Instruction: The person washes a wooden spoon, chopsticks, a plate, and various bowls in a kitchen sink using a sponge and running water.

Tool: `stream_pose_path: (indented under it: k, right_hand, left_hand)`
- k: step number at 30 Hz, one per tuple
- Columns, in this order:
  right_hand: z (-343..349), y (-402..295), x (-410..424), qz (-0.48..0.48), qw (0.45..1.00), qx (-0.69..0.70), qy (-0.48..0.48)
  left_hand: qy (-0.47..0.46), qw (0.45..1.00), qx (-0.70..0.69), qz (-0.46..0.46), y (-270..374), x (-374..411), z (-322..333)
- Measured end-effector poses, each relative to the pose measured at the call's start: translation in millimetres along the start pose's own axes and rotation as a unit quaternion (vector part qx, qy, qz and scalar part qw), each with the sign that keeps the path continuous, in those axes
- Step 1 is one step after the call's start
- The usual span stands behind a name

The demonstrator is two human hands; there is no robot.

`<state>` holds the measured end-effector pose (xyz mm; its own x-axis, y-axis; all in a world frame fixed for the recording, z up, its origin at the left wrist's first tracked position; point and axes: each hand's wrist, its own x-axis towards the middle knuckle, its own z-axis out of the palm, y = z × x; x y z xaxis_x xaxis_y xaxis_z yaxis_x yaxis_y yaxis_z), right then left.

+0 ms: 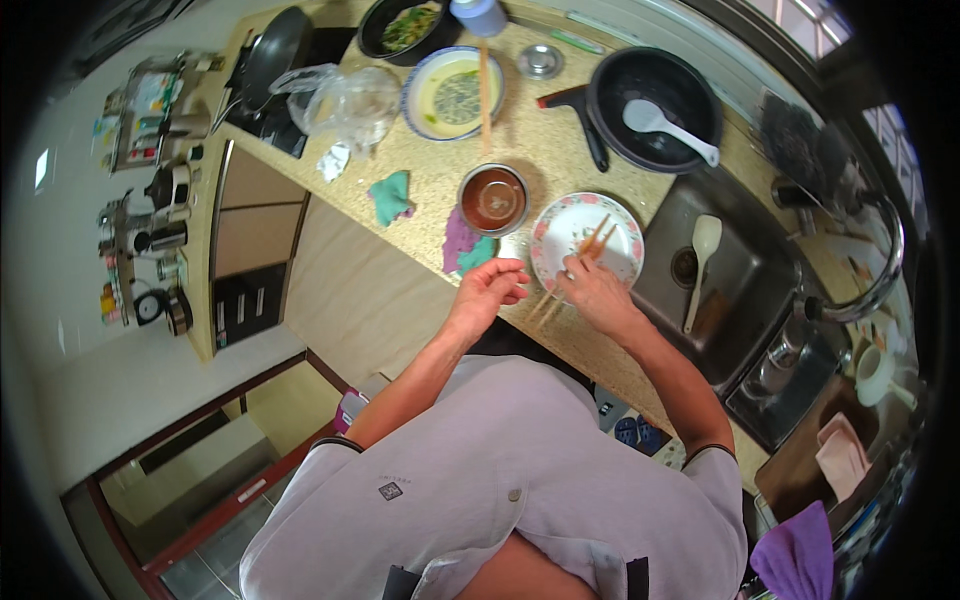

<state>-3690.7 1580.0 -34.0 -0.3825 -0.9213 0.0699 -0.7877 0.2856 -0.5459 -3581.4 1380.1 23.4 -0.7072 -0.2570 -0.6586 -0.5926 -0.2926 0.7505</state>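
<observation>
My right hand [596,296] grips a pair of wooden chopsticks [546,309] around their middle, over a white plate [628,256] with a pink floral rim. The chopstick ends above the plate are blurred. My left hand [489,291] hangs near the counter's front edge, fingers loosely bent and apart, with nothing seen in it. Just beyond it lie a purple cloth [456,241] and a green cloth [477,256]. A round metal bowl [493,201] with a reddish-brown inside stands partly on the purple cloth, to the left of the plate.
To the right is a steel sink [739,247] holding a pale spatula [705,240]. A black pan [622,82] with a white rice paddle [660,124] stands behind. Farther left are a soup bowl [420,112] with chopsticks [484,97] across it, a plastic bag [352,105] and another green cloth [390,196].
</observation>
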Motion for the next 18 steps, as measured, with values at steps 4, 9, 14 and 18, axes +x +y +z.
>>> stream_pose_path:
  k: [4, 9, 14, 18]
  right_hand:
    - [17, 2, 15, -0.034, 0.997, -0.019, -0.061]
    - [-13, -12, 28, 0.014, 0.995, -0.096, 0.012]
    - [-83, -27, 49, 0.100, 0.969, 0.019, 0.226]
    - [-114, -50, 110, 0.196, 0.900, 0.131, 0.367]
  left_hand:
    - [0.002, 1.000, -0.011, -0.005, -4, -9, -24]
    - [0.003, 0.999, -0.036, 0.010, -7, -1, -58]
    - [0.025, 0.997, -0.078, 0.013, -4, 22, -99]
    - [-0.022, 0.996, -0.089, -0.007, 3, 48, -138]
